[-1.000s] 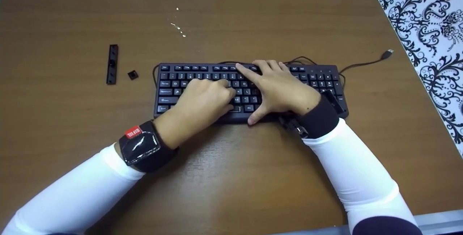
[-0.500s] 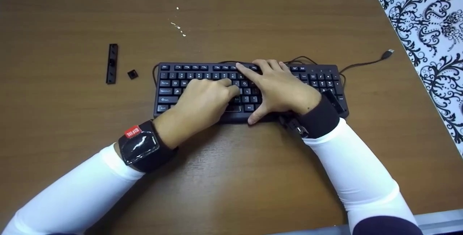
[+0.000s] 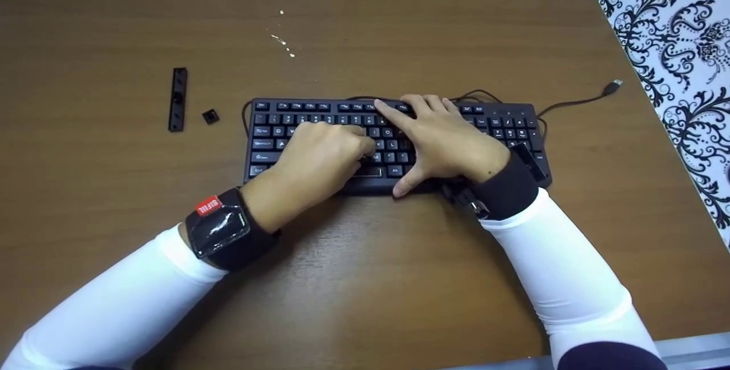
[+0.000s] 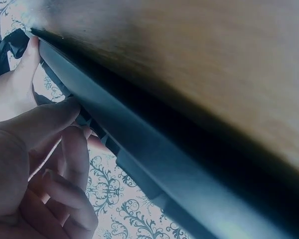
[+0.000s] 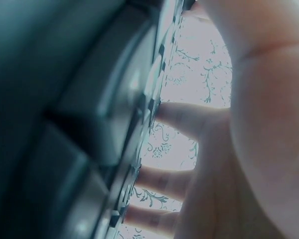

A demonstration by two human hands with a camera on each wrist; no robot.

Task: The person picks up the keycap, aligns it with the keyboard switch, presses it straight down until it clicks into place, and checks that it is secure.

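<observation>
A black keyboard lies flat with its keys up. My left hand bends over its middle keys, fingers curled. A small dark keycap shows at the thumb and index finger, which pinch it; the left wrist view has the thumb right at the key row, and the keycap is mostly hidden there. My right hand lies spread across the right half, fingers at the back edge and thumb at the front. The right wrist view shows its straight fingers touching the keyboard.
To the left lie a loose square keycap and a long black strip like an upturned space bar. The USB plug and cable stretch to the right. Small white flecks mark the brown table.
The left thumb, earlier visible low by the front keys, has drawn up toward the index finger, and a dark keycap now shows there. The right hand stays in place on the keyboard.
</observation>
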